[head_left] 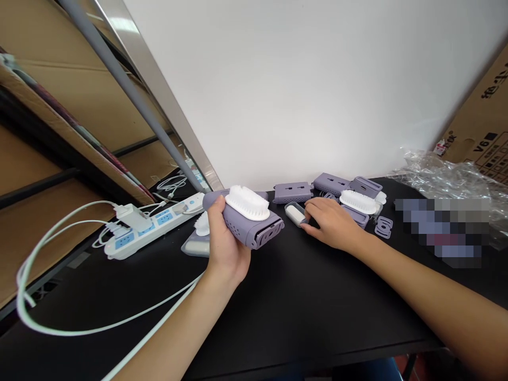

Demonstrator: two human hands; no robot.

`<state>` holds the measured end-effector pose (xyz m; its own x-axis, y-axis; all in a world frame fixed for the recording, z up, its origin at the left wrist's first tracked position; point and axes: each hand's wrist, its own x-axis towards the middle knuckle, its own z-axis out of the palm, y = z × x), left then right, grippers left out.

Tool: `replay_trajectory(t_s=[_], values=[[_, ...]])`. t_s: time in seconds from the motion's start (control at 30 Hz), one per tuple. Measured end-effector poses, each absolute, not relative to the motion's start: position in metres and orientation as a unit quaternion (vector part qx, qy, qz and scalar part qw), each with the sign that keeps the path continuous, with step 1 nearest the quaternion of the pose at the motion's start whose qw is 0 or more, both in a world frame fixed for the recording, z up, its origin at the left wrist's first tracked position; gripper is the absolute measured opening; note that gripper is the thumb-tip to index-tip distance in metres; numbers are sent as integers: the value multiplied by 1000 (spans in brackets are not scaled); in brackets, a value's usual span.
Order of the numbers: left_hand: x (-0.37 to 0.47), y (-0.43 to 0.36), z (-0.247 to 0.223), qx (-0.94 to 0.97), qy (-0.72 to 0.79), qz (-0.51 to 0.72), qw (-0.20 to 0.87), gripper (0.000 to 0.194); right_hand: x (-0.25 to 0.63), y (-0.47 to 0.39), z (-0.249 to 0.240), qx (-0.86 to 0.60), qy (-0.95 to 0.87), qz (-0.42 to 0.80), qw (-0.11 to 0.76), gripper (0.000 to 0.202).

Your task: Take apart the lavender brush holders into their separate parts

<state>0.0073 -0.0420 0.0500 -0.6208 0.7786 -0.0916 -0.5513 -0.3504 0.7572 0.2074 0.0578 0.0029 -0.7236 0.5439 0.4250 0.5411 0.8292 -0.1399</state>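
So my left hand (228, 254) is holding the purple case (238, 223) up over the black table (286, 317), fingers and thumb clamping its sides, white brush (248, 203) sitting on top. My right hand (333, 222) is touching the right end of a small clear-sided tray (296, 214) lying on the table; can't tell if it's actually pinching it. More purple parts (292, 192) are lying behind and right of that hand, and a white power strip (159, 225) is sitting off left.

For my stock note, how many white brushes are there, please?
3: one brush on the held case, one behind the left hand, one beyond the right hand; more may be hidden.
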Motion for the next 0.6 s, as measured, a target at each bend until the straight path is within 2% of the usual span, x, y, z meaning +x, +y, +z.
replay_trajectory(t_s=[0.1, 0.17, 0.3, 0.43, 0.5, 0.6], values=[[7, -42, 50, 150, 403, 801, 417, 34, 207, 55, -2, -248, -938, -12, 240, 36], [7, -42, 50, 152, 407, 799, 416, 34, 206, 53, -5, -231, -946, -31, 225, 45], [7, -42, 47, 166, 416, 791, 416, 36, 206, 51, -2, -281, -937, -53, 200, 39], [9, -45, 46, 188, 423, 769, 441, 42, 210, 40, 12, -293, -916, 40, 270, 44], [10, -47, 47, 195, 433, 746, 467, 46, 210, 30, 19, -261, -909, 123, 302, 57], [13, -51, 47, 218, 441, 703, 514, 50, 207, 16, 25, -218, -901, 198, 318, 96]])
